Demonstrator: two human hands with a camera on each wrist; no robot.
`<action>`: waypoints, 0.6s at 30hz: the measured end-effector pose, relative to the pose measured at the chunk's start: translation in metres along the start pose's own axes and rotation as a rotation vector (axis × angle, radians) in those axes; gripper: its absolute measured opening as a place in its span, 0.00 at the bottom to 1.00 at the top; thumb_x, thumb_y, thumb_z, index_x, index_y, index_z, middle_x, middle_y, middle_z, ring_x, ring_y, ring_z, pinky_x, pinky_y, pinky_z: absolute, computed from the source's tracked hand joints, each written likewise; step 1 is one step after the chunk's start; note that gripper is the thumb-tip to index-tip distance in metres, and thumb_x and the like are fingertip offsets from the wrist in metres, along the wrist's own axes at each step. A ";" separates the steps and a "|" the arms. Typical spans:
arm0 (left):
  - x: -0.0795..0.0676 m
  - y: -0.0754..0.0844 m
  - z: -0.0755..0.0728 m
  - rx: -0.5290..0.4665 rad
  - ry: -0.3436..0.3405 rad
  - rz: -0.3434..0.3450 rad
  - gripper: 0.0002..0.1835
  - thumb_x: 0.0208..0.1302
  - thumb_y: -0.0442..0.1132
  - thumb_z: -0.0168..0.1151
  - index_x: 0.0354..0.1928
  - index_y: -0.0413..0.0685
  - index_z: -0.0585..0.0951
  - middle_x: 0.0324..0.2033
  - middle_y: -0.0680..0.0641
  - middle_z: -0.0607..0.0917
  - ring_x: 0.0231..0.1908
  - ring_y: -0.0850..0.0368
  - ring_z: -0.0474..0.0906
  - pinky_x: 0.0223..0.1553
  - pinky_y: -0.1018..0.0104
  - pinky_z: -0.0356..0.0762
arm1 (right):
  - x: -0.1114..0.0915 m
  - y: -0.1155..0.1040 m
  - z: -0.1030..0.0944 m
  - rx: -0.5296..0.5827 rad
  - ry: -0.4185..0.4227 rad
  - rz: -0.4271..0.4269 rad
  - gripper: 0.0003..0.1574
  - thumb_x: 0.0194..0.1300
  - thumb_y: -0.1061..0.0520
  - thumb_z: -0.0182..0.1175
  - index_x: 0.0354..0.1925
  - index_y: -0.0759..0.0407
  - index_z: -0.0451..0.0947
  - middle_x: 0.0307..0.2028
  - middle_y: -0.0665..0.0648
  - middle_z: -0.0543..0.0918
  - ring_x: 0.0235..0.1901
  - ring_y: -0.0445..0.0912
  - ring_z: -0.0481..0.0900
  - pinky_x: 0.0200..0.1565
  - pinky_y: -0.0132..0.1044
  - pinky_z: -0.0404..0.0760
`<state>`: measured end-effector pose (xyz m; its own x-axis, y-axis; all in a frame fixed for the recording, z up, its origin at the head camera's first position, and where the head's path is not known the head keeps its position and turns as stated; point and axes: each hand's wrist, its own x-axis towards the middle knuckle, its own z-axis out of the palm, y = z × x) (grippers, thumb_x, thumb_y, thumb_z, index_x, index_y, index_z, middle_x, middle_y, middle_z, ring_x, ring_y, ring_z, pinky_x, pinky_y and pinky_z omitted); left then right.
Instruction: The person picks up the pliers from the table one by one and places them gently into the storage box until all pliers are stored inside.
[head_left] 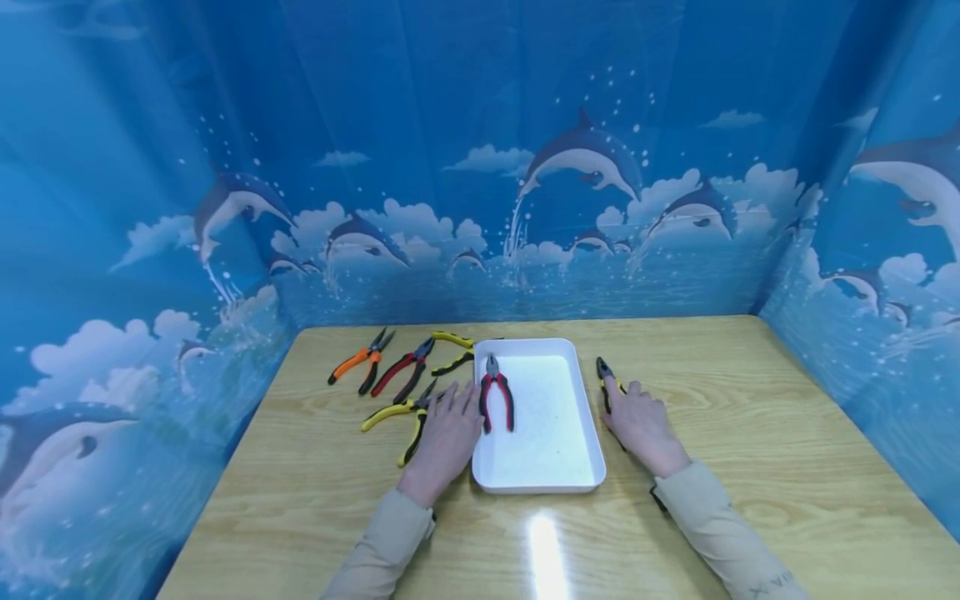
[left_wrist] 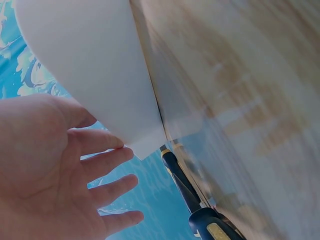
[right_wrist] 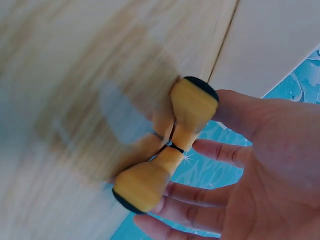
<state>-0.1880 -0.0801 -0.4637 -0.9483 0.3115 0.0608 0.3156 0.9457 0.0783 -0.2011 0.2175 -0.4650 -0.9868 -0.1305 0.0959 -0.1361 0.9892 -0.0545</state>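
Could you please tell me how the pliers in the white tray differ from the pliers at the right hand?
The tray pliers have red and black handles; the other pliers have yellow and black ones.
The tray pliers lie inside the white tray; the other pliers are outside it, to its right.
The right hand holds the other pliers, not the tray pliers.
Both have their jaws pointing roughly away from the head camera.
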 end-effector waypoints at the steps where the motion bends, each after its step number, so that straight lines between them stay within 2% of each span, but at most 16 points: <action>1: 0.000 0.000 0.000 -0.002 -0.006 -0.004 0.31 0.79 0.48 0.51 0.77 0.45 0.62 0.76 0.43 0.61 0.76 0.39 0.55 0.73 0.37 0.54 | 0.000 0.001 0.000 -0.003 -0.003 -0.001 0.34 0.67 0.53 0.67 0.62 0.67 0.65 0.32 0.72 0.74 0.24 0.62 0.78 0.22 0.51 0.79; 11: 0.001 0.000 -0.001 -0.004 0.004 -0.002 0.30 0.79 0.48 0.52 0.76 0.44 0.63 0.76 0.43 0.62 0.75 0.39 0.56 0.73 0.36 0.55 | 0.006 0.005 0.002 0.043 -0.072 0.016 0.36 0.70 0.53 0.63 0.68 0.66 0.62 0.37 0.75 0.73 0.26 0.61 0.77 0.23 0.52 0.79; 18: 0.001 0.000 0.000 -0.013 0.000 -0.003 0.31 0.78 0.48 0.52 0.77 0.45 0.62 0.76 0.43 0.62 0.76 0.39 0.55 0.73 0.36 0.54 | 0.004 0.008 -0.003 0.088 -0.106 0.033 0.34 0.69 0.55 0.60 0.67 0.65 0.62 0.41 0.77 0.73 0.32 0.66 0.77 0.30 0.60 0.80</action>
<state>-0.1887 -0.0797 -0.4633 -0.9493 0.3084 0.0605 0.3130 0.9454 0.0910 -0.2062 0.2252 -0.4625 -0.9940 -0.1086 -0.0126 -0.1057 0.9840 -0.1433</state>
